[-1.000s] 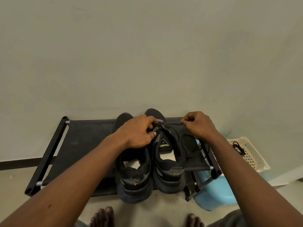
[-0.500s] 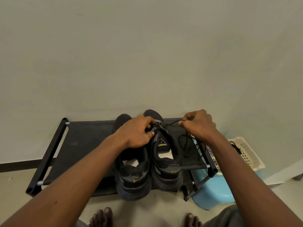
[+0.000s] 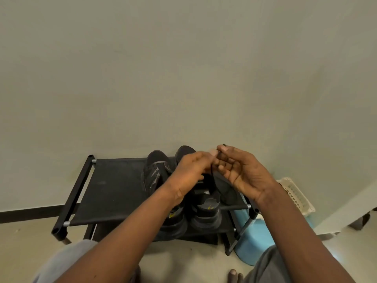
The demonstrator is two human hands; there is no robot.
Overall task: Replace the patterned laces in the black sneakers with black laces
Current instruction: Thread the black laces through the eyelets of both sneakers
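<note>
Both hands had risen off the sneakers (image 3: 157, 170) and met above them; the right hand (image 3: 242, 172) pinched the black lace (image 3: 212, 170) near its tip, while the left hand (image 3: 189, 172) had blurred fingertips, so its grip could not be told. The lace trailed down into the half-hidden right sneaker on the shoe rack (image 3: 114, 188). The right forearm partly hid the basket (image 3: 295, 195), contents unseen.

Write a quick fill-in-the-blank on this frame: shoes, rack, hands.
1. The sneakers stand on the ____ shelf of the black rack.
2. The right hand pinches the end of a black lace, raised ____ the sneakers.
3. The cream basket sits on the floor to the ____ of the rack.

Missing words: top; above; right.
</note>
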